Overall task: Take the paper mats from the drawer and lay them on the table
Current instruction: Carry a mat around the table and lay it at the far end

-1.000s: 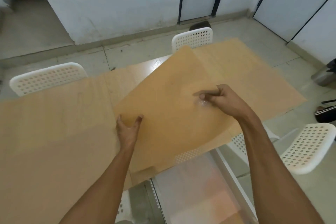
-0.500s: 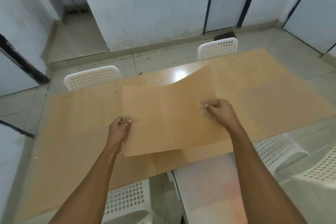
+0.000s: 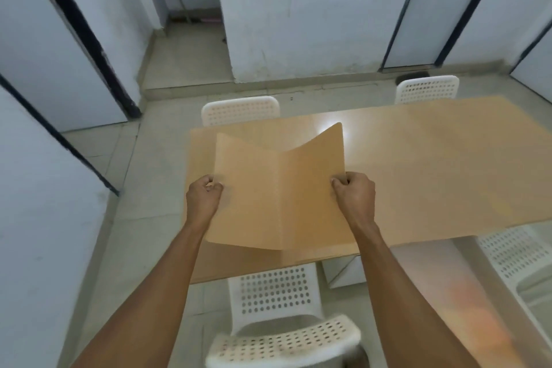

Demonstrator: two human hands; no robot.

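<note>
I hold a tan paper mat (image 3: 277,188) above the left end of the wooden table (image 3: 418,140). My left hand (image 3: 203,197) pinches its left edge and my right hand (image 3: 355,194) pinches its right edge. The mat sags along a crease down its middle, and its far right corner curls up. Other tan mats (image 3: 448,182) lie flat on the table to the right and under the held one; their edges are hard to tell from the tabletop. The drawer is not in view.
A white perforated chair (image 3: 283,317) stands tucked at the near side just below my arms. Two more white chairs (image 3: 240,110) (image 3: 427,89) stand at the far side, another (image 3: 516,254) at the near right. Grey walls and doors surround the tiled floor.
The view has swung left toward the table's left end. The mat has come round with both hands from a tilted hold to a level, two-handed hold over that end.
</note>
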